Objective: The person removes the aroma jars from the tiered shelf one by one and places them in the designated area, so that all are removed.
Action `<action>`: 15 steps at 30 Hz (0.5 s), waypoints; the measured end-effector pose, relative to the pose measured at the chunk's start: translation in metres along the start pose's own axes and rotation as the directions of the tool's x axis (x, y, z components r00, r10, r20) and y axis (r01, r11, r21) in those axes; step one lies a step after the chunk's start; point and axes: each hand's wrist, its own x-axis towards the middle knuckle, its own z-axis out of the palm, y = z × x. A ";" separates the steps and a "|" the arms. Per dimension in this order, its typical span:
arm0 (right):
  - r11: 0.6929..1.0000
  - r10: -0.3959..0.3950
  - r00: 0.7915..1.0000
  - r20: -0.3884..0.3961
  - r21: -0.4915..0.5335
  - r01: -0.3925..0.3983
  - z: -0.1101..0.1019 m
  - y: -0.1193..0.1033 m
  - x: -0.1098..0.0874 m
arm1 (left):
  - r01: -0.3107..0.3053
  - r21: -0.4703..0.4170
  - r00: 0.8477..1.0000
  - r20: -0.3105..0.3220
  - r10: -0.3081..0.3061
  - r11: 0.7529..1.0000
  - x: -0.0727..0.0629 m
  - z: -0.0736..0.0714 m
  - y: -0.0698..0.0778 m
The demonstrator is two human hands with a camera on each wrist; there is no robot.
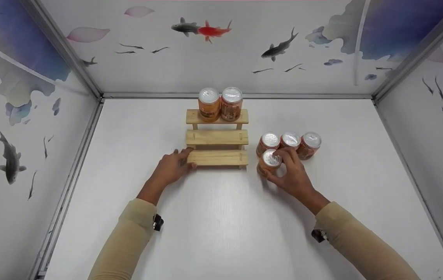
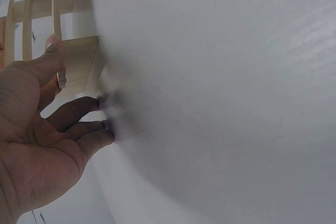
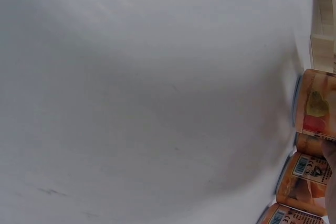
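A small three-step wooden shelf [image 1: 217, 137] stands on the table. My left hand [image 1: 172, 167] holds the left end of its lowest step, thumb at the front edge and index finger at the back; in the left wrist view the other fingers [image 2: 94, 142] curve loosely beside it. My right hand [image 1: 293, 177] grips an orange can [image 1: 271, 158] with a silver lid, thumb on the near side and fingers at the far right of the rim. Three similar cans [image 1: 310, 144] stand right behind it. The right wrist view catches the held can [image 3: 315, 103] at its edge.
Two more cans [image 1: 220, 104] stand side by side on the top step. White panels [image 1: 221, 58] with painted fish enclose the white table [image 1: 213, 225] at the back and both sides, with metal rails [image 1: 303, 96] along the edges.
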 end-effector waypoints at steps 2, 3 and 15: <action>1.000 -0.004 1.000 0.002 -0.003 0.004 0.000 0.000 0.000 | 0.001 0.000 1.000 0.001 -0.001 1.000 0.000 0.000 0.000; 1.000 -0.007 1.000 0.001 -0.004 0.007 0.000 0.000 -0.001 | 0.005 0.000 1.000 0.004 -0.005 1.000 0.000 -0.001 0.000; 1.000 0.018 0.999 0.029 -0.015 -0.017 -0.002 -0.001 0.000 | 0.038 0.000 0.999 0.017 -0.038 0.999 0.001 0.001 0.001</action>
